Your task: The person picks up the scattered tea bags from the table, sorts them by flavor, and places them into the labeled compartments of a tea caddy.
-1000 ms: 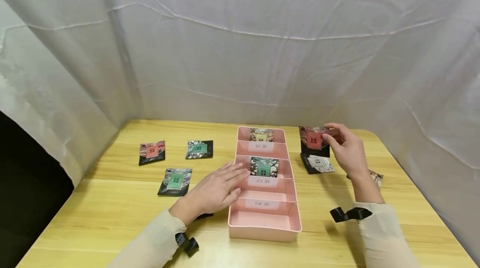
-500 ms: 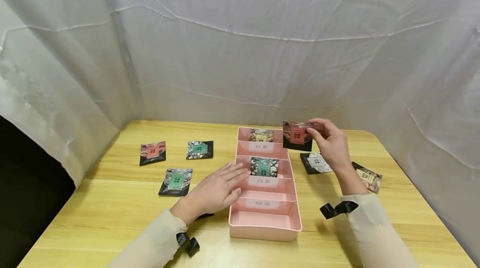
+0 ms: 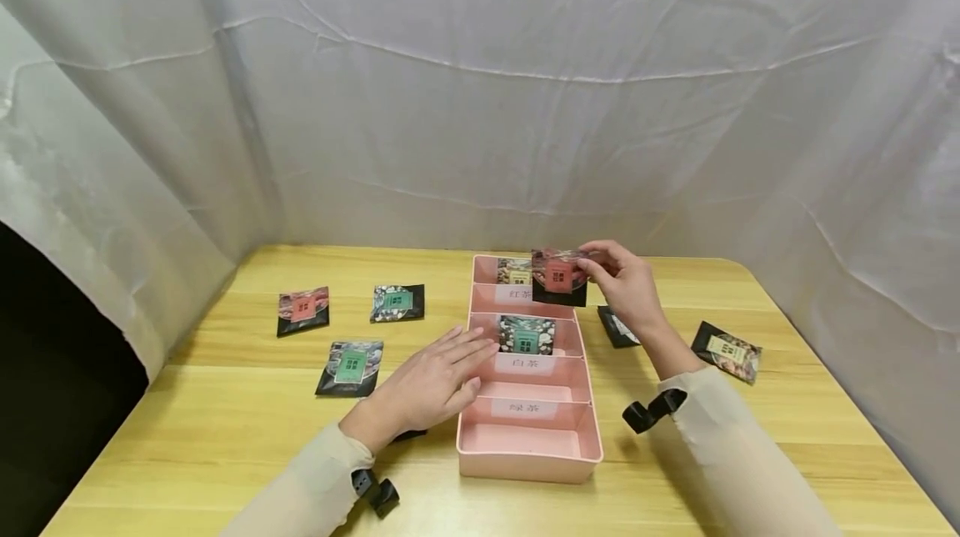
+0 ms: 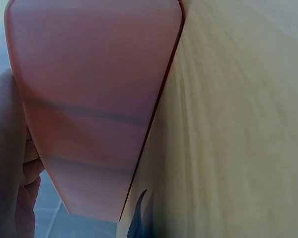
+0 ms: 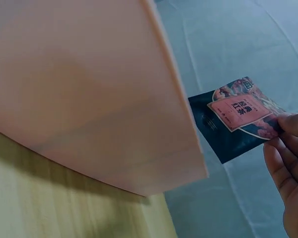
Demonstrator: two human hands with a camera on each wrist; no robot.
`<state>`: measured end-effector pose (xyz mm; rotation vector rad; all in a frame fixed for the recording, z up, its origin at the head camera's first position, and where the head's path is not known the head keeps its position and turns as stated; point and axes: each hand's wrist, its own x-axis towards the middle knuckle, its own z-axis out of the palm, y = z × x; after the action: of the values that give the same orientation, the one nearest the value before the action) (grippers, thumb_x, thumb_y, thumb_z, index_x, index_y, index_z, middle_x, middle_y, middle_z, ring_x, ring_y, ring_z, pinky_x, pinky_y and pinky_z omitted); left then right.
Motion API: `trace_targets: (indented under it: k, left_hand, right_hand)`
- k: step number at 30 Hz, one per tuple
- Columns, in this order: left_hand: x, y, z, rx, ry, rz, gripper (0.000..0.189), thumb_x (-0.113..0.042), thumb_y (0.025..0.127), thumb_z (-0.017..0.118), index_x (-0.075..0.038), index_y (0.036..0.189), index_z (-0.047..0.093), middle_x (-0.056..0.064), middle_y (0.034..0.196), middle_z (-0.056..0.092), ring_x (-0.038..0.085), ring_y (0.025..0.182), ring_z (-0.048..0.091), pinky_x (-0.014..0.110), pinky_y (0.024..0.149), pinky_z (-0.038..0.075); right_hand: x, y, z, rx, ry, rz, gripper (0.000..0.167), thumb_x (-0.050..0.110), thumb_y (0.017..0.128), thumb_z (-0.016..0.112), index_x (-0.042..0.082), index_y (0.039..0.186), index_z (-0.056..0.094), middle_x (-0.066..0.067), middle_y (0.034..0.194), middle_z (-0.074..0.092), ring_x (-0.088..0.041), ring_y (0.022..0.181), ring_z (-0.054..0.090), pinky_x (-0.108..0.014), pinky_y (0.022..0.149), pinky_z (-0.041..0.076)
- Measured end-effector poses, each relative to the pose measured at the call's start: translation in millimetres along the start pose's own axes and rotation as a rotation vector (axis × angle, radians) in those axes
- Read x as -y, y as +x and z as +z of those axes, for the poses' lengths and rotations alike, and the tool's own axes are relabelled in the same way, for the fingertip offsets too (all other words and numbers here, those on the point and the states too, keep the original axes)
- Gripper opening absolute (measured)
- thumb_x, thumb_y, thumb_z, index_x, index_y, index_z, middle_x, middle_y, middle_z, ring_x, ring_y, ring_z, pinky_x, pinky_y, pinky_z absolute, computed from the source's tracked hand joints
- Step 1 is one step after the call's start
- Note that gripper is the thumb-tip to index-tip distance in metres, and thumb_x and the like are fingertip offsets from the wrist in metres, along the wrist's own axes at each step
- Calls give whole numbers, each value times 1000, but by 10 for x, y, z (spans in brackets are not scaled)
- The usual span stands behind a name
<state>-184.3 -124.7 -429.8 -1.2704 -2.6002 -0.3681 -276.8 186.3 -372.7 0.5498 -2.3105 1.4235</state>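
My right hand [image 3: 626, 287] pinches a black tea sachet with a red label [image 3: 558, 277] by its right edge. It holds the sachet above the far part of a pink divided box [image 3: 525, 468]; in the right wrist view the sachet [image 5: 238, 116] shows past the box's rim. My left hand [image 3: 431, 378] lies palm down, fingers straight, against the box's left rim. A yellow-labelled sachet [image 3: 513, 272] stands in the farthest compartment, partly covered by the held one. A green-labelled floral sachet [image 3: 527, 335] stands in the compartment nearer me. Paper labels mark the dividers.
Left of the box lie a red-labelled sachet [image 3: 303, 308], a floral green one [image 3: 397, 303] and another green one [image 3: 351, 368]. A dark sachet edge [image 3: 410, 435] peeks from under my left hand. To the right are a white-labelled sachet [image 3: 617, 328] and a yellow-labelled one [image 3: 727, 351].
My right hand has carried the red-labelled sachet leftward from beside the box to over its far end. The yellow-labelled sachet on the right is now uncovered. My left hand stays put.
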Motion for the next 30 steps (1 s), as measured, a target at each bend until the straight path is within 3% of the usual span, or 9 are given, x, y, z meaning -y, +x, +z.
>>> trace_targets:
  k: [15, 22, 30]
  left_hand:
    - [-3, -20, 9, 3, -8, -6, 49, -24, 101, 47, -6, 147, 44, 9, 152, 41, 23, 145, 26, 36, 120, 13]
    - [-4, -8, 13, -20, 6, 11, 49, -23, 101, 49, -6, 146, 45, 10, 151, 43, 24, 144, 28, 37, 120, 14]
    - [-2, -6, 9, -22, 7, 15, 49, -23, 100, 49, -5, 146, 46, 10, 149, 45, 25, 144, 30, 39, 120, 16]
  right_hand:
    - [-19, 96, 265, 100, -15, 57, 14, 13, 95, 66, 6, 106, 67, -10, 94, 70, -22, 74, 69, -38, 68, 61]
    - [-60, 83, 340, 165, -96, 77, 14, 14, 95, 65, 7, 106, 68, -7, 93, 72, -19, 77, 69, -30, 62, 56]
    - [-83, 66, 407, 226, -155, 96, 11, 15, 95, 66, 10, 103, 70, -4, 88, 73, -16, 75, 69, -34, 68, 57]
